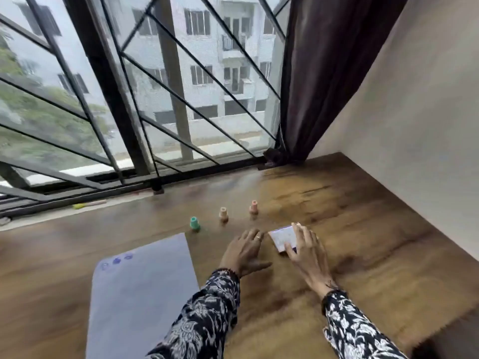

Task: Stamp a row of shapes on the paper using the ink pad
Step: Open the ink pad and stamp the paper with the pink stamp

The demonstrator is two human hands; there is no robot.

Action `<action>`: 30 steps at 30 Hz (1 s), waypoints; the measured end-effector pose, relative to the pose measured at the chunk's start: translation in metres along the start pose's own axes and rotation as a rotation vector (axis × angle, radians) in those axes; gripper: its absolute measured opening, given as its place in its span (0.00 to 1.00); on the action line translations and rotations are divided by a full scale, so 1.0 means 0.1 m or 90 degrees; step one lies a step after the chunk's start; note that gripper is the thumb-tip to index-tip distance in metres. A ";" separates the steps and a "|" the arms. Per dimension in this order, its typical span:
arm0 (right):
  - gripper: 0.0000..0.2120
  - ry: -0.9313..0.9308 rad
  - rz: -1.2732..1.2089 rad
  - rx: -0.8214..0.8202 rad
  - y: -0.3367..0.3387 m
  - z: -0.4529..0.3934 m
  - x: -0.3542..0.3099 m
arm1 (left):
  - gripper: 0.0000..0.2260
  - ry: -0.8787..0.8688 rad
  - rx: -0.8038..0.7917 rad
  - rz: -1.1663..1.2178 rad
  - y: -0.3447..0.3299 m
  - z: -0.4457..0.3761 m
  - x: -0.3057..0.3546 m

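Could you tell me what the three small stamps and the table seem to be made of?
The green stamp and two peach stamps look like matte moulded plastic, judging by their uniform colour; the blur leaves it open. The table looks like glossy wood or wood-grain laminate, showing streaked grain and window glare.

Right hand (pixel 307 251) grips a small white box, likely the ink pad (pixel 283 237), on the wooden table (pixel 363 229). Left hand (pixel 245 251) lies flat beside it, fingers spread. Paper (pixel 142 294) on the left carries three blue stamped marks (pixel 116 260). Green stamp (pixel 194 223) and two peach stamps (pixel 223 213) stand behind.
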State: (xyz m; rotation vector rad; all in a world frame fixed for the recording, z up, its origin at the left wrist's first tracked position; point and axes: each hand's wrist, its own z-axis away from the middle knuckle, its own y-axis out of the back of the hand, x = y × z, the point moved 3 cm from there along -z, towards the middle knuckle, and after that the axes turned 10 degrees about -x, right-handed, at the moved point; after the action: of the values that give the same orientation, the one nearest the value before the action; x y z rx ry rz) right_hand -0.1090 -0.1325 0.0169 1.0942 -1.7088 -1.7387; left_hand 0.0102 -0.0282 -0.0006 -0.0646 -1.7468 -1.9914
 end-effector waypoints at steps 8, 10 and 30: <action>0.14 -0.087 -0.216 0.003 -0.22 -0.05 0.50 | 0.35 0.090 0.024 0.099 -0.22 -0.37 0.02; 0.13 -0.097 -0.247 0.001 -0.22 -0.05 0.51 | 0.33 0.085 0.051 0.116 -0.24 -0.33 0.04; 0.38 -0.085 -0.410 -0.152 -0.33 1.06 -0.66 | 0.28 0.187 0.069 0.216 -0.35 1.09 -0.32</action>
State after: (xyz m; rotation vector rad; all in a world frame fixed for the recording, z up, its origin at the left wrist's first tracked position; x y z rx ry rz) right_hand -0.1482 -0.0124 -0.0109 1.5532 -1.2371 -2.3703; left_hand -0.0055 0.0868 -0.0240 -0.0271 -1.5349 -1.5749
